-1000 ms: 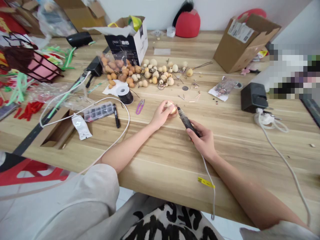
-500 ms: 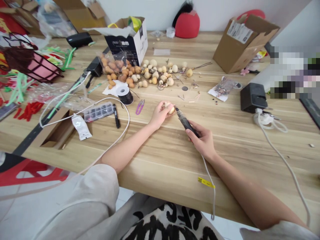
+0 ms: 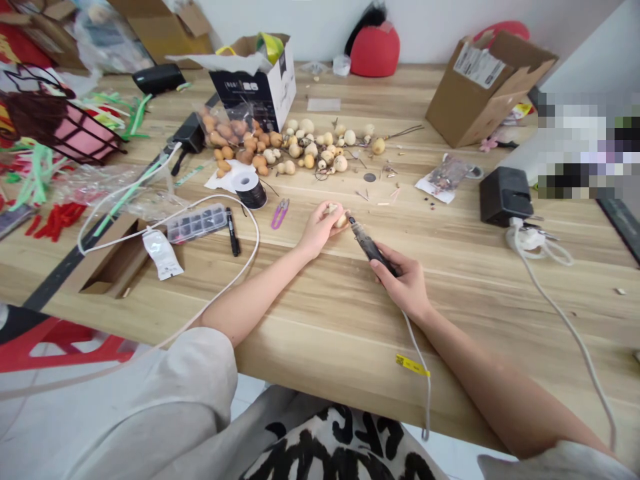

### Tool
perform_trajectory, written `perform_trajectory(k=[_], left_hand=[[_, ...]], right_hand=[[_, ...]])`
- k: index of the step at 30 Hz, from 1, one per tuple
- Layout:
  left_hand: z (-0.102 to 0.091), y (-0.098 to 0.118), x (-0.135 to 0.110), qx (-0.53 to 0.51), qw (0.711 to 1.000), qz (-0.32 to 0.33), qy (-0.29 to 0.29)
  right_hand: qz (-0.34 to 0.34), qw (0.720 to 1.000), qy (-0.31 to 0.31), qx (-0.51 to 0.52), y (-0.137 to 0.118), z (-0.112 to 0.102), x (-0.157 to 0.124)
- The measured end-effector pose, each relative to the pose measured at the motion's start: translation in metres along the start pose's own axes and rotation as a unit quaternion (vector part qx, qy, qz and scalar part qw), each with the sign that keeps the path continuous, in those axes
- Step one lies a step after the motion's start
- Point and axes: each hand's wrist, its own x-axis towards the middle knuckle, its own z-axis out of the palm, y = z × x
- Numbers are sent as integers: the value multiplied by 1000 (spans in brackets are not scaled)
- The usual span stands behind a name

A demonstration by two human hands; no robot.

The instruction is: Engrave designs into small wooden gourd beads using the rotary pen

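Note:
My left hand point(image 3: 320, 230) is closed around a small pale gourd point(image 3: 341, 219), its fingers hiding part of it. In my right hand point(image 3: 404, 280) is a dark rotary tool point(image 3: 369, 245), held like a pen and angled up to the left. Its tip is right at the gourd's right side; whether the two touch is too small to tell. A white cord point(image 3: 417, 347) with a yellow tag runs down from the tool over the table edge. Beyond my hands lies a heap of pale little gourds point(image 3: 320, 150), beside several brown ones point(image 3: 245, 141) partly in a clear bag.
Left of my hands are purple snips point(image 3: 281, 214), a black wire spool point(image 3: 251, 191), a black marker point(image 3: 233, 232) and a compartment box point(image 3: 197, 224). A white cable point(image 3: 257, 243) loops across there. To the right stand a black power adapter point(image 3: 506, 195) and a cardboard box point(image 3: 487, 90).
The rotary tool's tip has shifted slightly left, nearer the gourd. My left hand keeps its hold, almost still.

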Motion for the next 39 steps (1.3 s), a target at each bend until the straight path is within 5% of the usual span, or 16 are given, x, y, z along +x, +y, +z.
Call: perform_trajectory(k=[39], left_hand=[[-1,0,-2,25,999,-2,-25]], right_hand=[[-8,1000,-21,-11,0,-2,1]])
